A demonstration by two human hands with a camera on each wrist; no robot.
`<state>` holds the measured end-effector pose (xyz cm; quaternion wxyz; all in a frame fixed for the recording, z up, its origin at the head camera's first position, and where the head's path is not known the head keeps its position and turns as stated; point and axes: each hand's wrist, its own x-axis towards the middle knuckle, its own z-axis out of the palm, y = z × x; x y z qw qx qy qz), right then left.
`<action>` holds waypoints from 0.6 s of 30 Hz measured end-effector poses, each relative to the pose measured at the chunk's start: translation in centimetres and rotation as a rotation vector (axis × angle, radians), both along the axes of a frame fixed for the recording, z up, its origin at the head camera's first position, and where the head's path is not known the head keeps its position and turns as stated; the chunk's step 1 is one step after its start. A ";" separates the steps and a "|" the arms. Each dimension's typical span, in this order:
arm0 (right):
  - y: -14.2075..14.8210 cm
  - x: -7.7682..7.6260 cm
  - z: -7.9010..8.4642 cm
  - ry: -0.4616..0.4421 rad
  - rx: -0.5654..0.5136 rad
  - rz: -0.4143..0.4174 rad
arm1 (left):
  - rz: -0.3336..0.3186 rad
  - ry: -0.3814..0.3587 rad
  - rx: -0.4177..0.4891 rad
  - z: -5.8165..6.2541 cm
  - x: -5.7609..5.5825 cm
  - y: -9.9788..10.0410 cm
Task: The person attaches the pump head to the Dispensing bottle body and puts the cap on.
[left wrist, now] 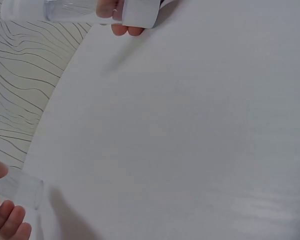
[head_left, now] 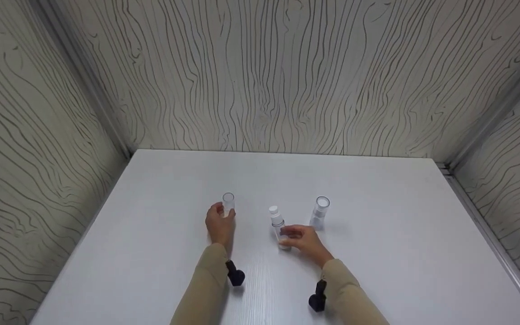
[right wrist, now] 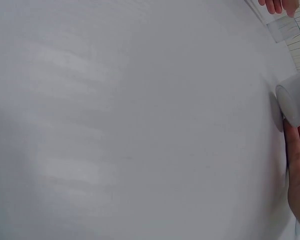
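My left hand [head_left: 219, 225] holds a clear, hollow plastic cap [head_left: 229, 201] by its sides, thumb on one side and fingers on the other. The same cap [left wrist: 21, 189] shows at the lower left of the left wrist view. My right hand [head_left: 304, 240] grips the lower part of a slim clear bottle [head_left: 278, 227] with a white top, slightly tilted. In the right wrist view, the round white base of this bottle [right wrist: 290, 102] faces the camera, close to the table. Both hands are apart from each other.
Just behind the right hand stands another clear cylinder [head_left: 319, 211] with a white part inside. The white table [head_left: 151, 253] ends at a wood-grain patterned back wall [head_left: 260, 90], with side walls left and right. Dark wrist devices [head_left: 236, 276] hang at the sleeves.
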<state>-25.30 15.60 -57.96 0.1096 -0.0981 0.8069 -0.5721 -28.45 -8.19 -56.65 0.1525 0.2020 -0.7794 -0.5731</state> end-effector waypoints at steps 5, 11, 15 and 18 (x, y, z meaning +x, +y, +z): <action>-0.1 -0.2 -0.2 -0.010 -0.006 -0.003 | -0.039 -0.038 -0.032 -0.1 -0.8 -0.3; -0.5 0.9 2.1 -0.003 -0.007 0.004 | -0.154 -0.065 -0.149 0.1 -1.6 -1.1; -0.6 1.1 2.5 -0.003 0.007 0.009 | -0.224 -0.080 -0.170 0.2 -2.0 -1.7; -0.2 0.4 0.8 -0.008 0.015 -0.002 | -0.252 -0.079 -0.170 0.2 -2.3 -2.0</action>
